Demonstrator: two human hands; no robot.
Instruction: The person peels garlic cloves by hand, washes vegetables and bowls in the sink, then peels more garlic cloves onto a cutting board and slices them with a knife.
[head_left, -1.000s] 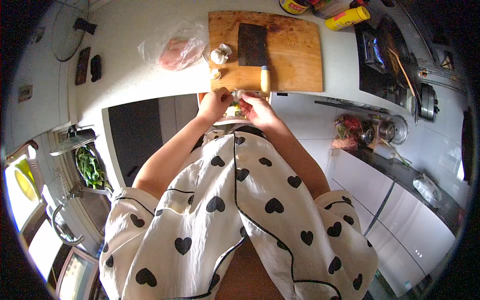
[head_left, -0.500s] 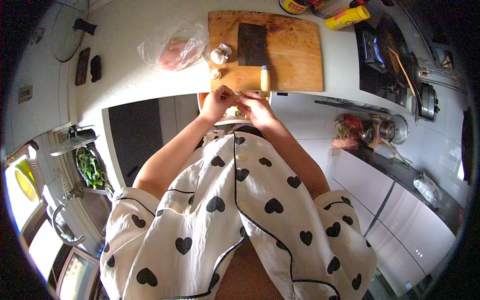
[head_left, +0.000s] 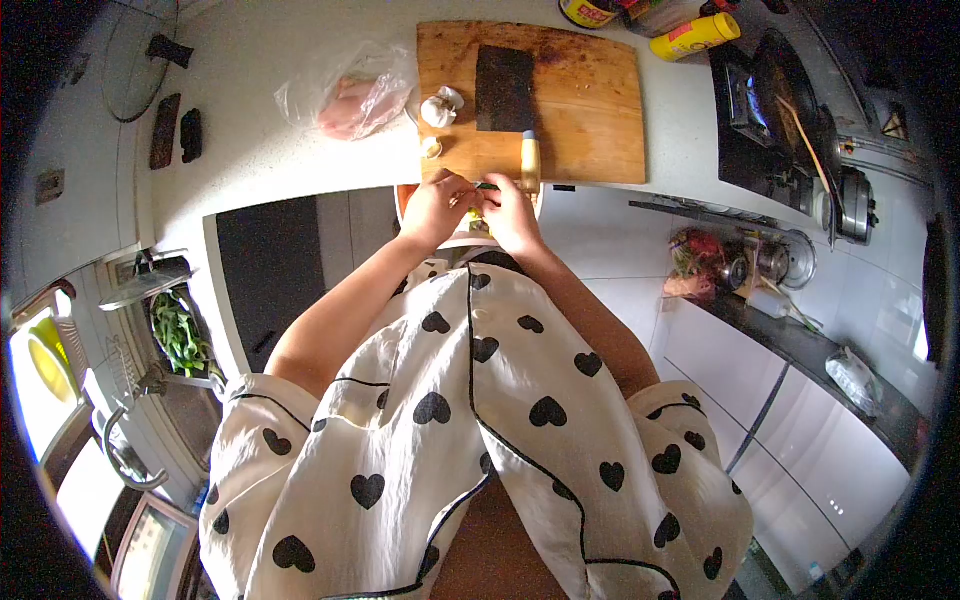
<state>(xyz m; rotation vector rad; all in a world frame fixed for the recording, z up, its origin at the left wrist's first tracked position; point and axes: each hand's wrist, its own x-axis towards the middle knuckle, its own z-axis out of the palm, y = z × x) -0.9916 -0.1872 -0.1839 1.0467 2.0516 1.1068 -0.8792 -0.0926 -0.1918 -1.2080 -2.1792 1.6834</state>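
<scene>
My left hand (head_left: 437,210) and my right hand (head_left: 512,215) meet at the front edge of the wooden cutting board (head_left: 590,110), over a bin (head_left: 543,205) with scraps in it. Fingertips of both are pinched together around something small; a dark greenish bit shows between them, its kind unclear. Just beyond my left hand lie a garlic bulb (head_left: 436,110) and a pale garlic clove (head_left: 431,148) on the board. A cleaver (head_left: 505,88) rests there too, its dark blade pointing away and its wooden handle (head_left: 530,160) close to my right hand.
Left of the board sits a clear plastic bag (head_left: 365,100) with pale pink meat. A yellow bottle (head_left: 695,37) and a jar (head_left: 588,11) stand at the back right. Farther right is a wok (head_left: 790,90) on the stove. Leafy greens (head_left: 180,335) lie at the sink.
My right hand has turned more upright, its fingers now bent down toward my left fingertips. A dark greenish bit now shows between the hands. The things on the board have not moved.
</scene>
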